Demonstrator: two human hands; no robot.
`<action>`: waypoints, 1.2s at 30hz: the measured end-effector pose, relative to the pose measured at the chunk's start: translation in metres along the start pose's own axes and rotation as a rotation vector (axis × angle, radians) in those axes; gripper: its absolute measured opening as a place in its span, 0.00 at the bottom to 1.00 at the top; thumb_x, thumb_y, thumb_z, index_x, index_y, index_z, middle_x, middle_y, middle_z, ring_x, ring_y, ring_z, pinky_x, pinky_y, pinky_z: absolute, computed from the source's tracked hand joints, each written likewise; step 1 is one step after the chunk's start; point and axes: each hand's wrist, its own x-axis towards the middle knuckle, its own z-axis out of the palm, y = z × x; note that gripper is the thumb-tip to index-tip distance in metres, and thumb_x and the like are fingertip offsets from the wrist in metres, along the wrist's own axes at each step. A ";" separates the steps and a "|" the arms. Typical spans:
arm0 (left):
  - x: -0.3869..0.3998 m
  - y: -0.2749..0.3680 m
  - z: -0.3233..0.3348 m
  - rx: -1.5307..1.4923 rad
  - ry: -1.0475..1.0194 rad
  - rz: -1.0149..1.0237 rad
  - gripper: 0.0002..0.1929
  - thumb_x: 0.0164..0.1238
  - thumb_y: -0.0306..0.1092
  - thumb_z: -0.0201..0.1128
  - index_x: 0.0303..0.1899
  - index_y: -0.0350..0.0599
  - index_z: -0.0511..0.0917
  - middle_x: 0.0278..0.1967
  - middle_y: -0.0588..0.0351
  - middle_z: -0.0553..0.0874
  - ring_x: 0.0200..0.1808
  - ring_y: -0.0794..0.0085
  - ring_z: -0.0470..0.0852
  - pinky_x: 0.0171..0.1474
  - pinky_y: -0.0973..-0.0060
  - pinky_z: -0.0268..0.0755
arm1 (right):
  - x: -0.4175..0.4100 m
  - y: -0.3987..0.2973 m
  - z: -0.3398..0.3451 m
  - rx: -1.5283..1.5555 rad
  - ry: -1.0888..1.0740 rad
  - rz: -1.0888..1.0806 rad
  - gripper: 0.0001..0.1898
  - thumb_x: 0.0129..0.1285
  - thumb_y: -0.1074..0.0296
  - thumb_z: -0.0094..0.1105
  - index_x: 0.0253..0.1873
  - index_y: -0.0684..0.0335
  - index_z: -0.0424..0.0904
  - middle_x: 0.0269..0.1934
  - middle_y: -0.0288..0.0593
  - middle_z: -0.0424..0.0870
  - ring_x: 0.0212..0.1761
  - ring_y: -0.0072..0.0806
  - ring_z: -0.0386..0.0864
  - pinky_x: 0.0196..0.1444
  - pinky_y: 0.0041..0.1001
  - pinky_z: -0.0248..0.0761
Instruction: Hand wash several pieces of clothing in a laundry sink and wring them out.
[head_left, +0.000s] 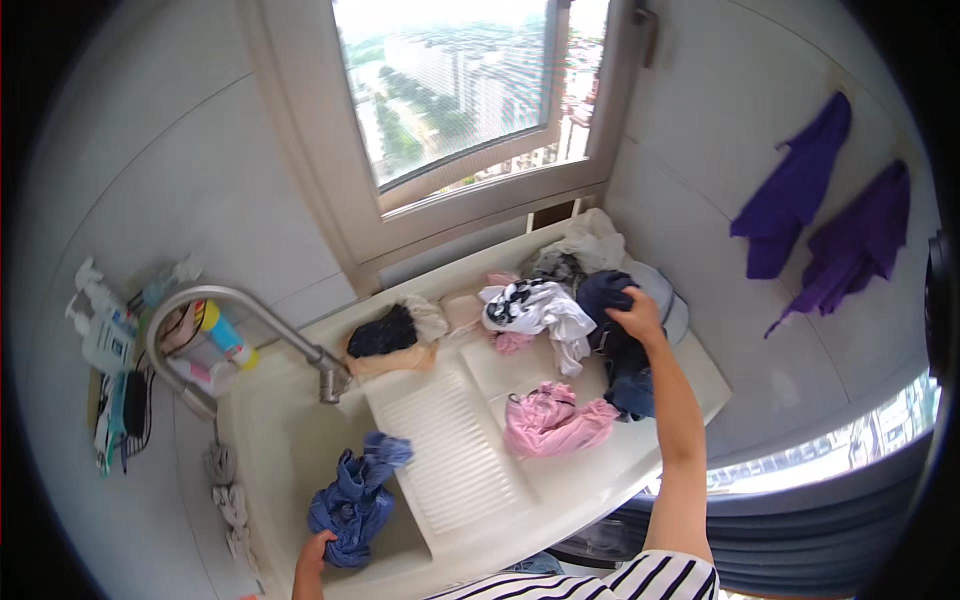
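My left hand (316, 551) grips the lower left edge of a bunched blue garment (351, 502), denim-like, in the basin of the laundry sink (281, 450). One end of that garment rests on the basin edge beside the ribbed washboard (450, 450). On the right, my right hand (639, 315) has its fingers closed on dark navy cloth (606, 294) at the top of a dark pile; the fingertips are partly hidden. Left of it lies a crumpled white garment with black print (536, 307). A pink garment (555, 424) lies in front, on the sink's counter.
A curved metal faucet (247, 300) arches over the basin's left. Bottles (109, 337) and brushes hang on the left wall. Black and beige clothes (386, 334) lie along the back ledge. Purple cloths (795, 195) hang on the right wall. A window (465, 97) stands behind.
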 end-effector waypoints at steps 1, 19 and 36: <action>0.001 -0.007 -0.009 0.128 0.090 0.003 0.21 0.39 0.33 0.59 0.39 0.32 0.74 0.38 0.50 0.79 0.41 0.65 0.76 0.47 0.73 0.66 | 0.002 -0.003 -0.009 0.107 0.023 -0.062 0.20 0.37 0.61 0.66 0.37 0.65 0.76 0.32 0.49 0.79 0.36 0.38 0.77 0.40 0.30 0.68; 0.050 0.006 0.044 1.352 0.247 0.379 0.39 0.37 0.54 0.64 0.57 0.56 0.62 0.53 0.47 0.68 0.55 0.56 0.66 0.56 0.48 0.50 | -0.125 -0.400 0.101 1.212 -1.025 0.191 0.18 0.46 0.71 0.63 0.43 0.69 0.71 0.36 0.36 0.76 0.37 0.19 0.71 0.41 0.19 0.66; 0.122 0.073 0.006 1.145 0.461 0.637 0.25 0.48 0.30 0.57 0.52 0.50 0.67 0.56 0.45 0.64 0.58 0.55 0.61 0.52 0.62 0.63 | -0.263 -0.368 0.402 -0.189 -1.014 -0.514 0.35 0.48 0.53 0.56 0.63 0.43 0.54 0.65 0.52 0.35 0.65 0.57 0.36 0.56 0.58 0.48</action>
